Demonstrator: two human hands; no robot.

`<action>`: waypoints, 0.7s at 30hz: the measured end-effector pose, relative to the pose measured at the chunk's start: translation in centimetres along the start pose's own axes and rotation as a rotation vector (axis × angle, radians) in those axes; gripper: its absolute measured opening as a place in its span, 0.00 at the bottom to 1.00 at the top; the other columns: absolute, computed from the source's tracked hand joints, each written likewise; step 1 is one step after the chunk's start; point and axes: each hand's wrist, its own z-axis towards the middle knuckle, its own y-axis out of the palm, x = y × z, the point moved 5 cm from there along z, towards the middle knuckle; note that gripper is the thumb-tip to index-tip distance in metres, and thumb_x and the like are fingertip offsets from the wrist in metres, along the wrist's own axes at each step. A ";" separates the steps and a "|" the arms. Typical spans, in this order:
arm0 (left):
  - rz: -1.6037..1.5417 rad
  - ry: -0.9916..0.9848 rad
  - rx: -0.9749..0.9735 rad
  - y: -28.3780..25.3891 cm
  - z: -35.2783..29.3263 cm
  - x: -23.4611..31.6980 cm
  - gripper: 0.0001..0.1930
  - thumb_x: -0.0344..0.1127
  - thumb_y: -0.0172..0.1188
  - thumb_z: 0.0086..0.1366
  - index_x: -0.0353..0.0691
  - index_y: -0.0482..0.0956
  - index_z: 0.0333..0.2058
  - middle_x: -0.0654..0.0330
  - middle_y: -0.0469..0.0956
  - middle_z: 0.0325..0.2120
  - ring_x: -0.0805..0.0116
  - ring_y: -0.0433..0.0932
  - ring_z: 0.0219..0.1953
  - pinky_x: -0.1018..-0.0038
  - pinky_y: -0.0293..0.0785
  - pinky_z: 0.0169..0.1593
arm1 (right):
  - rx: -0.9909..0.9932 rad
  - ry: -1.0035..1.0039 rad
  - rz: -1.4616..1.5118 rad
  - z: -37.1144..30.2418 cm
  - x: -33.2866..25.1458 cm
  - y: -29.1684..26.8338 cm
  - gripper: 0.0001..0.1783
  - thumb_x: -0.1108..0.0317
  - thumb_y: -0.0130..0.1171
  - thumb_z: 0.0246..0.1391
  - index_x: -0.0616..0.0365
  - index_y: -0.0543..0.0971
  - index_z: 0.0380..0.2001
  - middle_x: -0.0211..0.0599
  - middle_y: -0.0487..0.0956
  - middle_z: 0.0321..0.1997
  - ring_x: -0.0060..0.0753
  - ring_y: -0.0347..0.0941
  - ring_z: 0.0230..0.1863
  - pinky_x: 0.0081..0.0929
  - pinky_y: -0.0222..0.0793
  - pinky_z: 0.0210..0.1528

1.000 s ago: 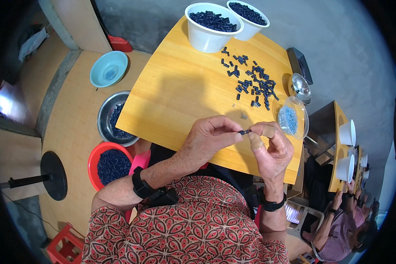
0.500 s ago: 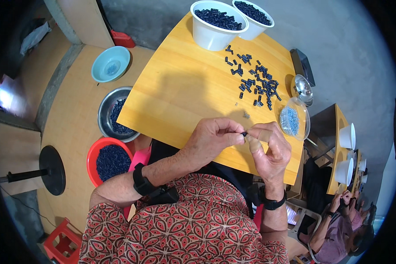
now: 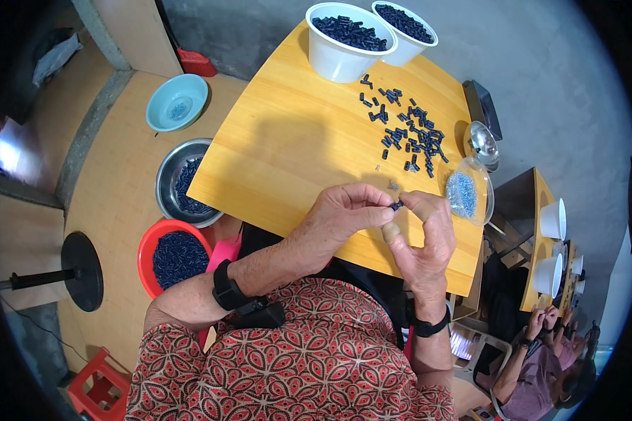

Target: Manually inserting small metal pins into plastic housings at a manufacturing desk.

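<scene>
A small black plastic piece (image 3: 397, 205) is pinched between the thumb and forefinger of my left hand (image 3: 333, 221), just above the near part of the table. My right hand (image 3: 428, 238) is close beside it. Its thumb and forefinger, both with tan coverings, are spread apart, the forefinger tip near the piece's right end. Whether that finger touches the piece is hard to tell. Beyond my hands lie several loose black pieces (image 3: 418, 133) and a little cluster of tiny clear bits (image 3: 393, 186). A clear bowl (image 3: 463, 193) of small bluish parts stands to the right.
Two white tubs (image 3: 344, 59) of black pieces stand at the table's far edge. A metal bowl (image 3: 482, 142) sits at the right. Left, below the table, are a steel basin (image 3: 167, 189), a red basin (image 3: 146, 249) and a turquoise basin (image 3: 168, 95). Another person (image 3: 534, 372) sits at lower right.
My right thumb and forefinger have parted and drawn back slightly from the black piece. My left hand still pinches it, a little higher, and more of the piece shows.
</scene>
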 end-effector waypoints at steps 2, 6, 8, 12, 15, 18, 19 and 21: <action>0.043 -0.016 0.002 -0.1 0.0 0.0 0.08 0.32 0.61 0.64 0.35 0.80 0.40 0.65 0.80 0.36 0.79 0.75 0.40 0.78 0.71 0.48 | 0.000 -0.067 -0.045 0.0 -0.1 0.2 0.22 0.78 0.71 0.37 0.62 0.77 0.40 0.42 0.79 0.36 0.44 0.74 0.37 0.34 0.71 0.40; 0.045 -0.065 0.032 -0.2 0.1 0.2 0.09 0.33 0.60 0.65 0.36 0.81 0.40 0.66 0.80 0.35 0.79 0.75 0.40 0.79 0.71 0.47 | 0.007 -0.069 -0.051 0.0 0.1 0.2 0.21 0.77 0.71 0.36 0.61 0.77 0.37 0.42 0.79 0.35 0.44 0.75 0.36 0.34 0.71 0.38; -0.041 -0.125 0.061 -0.5 0.1 0.0 0.10 0.35 0.60 0.65 0.35 0.82 0.41 0.66 0.81 0.35 0.80 0.75 0.39 0.79 0.70 0.47 | 0.011 -0.044 -0.022 0.0 0.4 0.1 0.20 0.77 0.71 0.36 0.61 0.77 0.37 0.42 0.79 0.35 0.44 0.75 0.35 0.34 0.71 0.38; 0.006 -0.109 0.021 -0.5 0.1 0.1 0.10 0.35 0.60 0.65 0.35 0.82 0.40 0.64 0.81 0.35 0.79 0.75 0.40 0.79 0.70 0.47 | -0.005 -0.009 -0.003 0.2 0.2 -0.2 0.20 0.77 0.71 0.36 0.62 0.77 0.36 0.41 0.80 0.34 0.43 0.75 0.34 0.34 0.71 0.37; 0.090 -0.065 -0.023 -0.3 0.1 0.3 0.10 0.35 0.61 0.65 0.34 0.82 0.40 0.63 0.81 0.36 0.78 0.76 0.41 0.79 0.70 0.47 | -0.036 -0.021 -0.003 0.2 0.0 0.0 0.20 0.77 0.71 0.36 0.62 0.77 0.36 0.41 0.80 0.33 0.43 0.75 0.35 0.34 0.71 0.38; 0.150 -0.061 -0.017 -0.3 0.0 0.7 0.10 0.34 0.61 0.64 0.34 0.82 0.39 0.63 0.81 0.36 0.78 0.76 0.41 0.79 0.70 0.48 | -0.059 -0.016 -0.003 0.3 -0.2 0.0 0.20 0.77 0.71 0.37 0.62 0.78 0.37 0.41 0.80 0.33 0.42 0.75 0.35 0.34 0.71 0.39; 0.136 -0.062 -0.016 -0.3 -0.1 0.8 0.10 0.34 0.61 0.64 0.34 0.82 0.39 0.63 0.81 0.36 0.78 0.76 0.41 0.79 0.69 0.48 | -0.070 0.000 -0.001 0.4 -0.2 -0.1 0.20 0.78 0.70 0.37 0.62 0.78 0.38 0.41 0.80 0.34 0.42 0.75 0.36 0.33 0.71 0.40; 0.123 -0.064 -0.015 -0.2 -0.1 0.8 0.10 0.34 0.61 0.64 0.34 0.82 0.39 0.63 0.81 0.35 0.78 0.76 0.41 0.79 0.69 0.49 | -0.072 0.001 0.036 0.5 -0.1 -0.3 0.18 0.78 0.69 0.39 0.63 0.78 0.38 0.41 0.80 0.33 0.42 0.75 0.36 0.33 0.71 0.39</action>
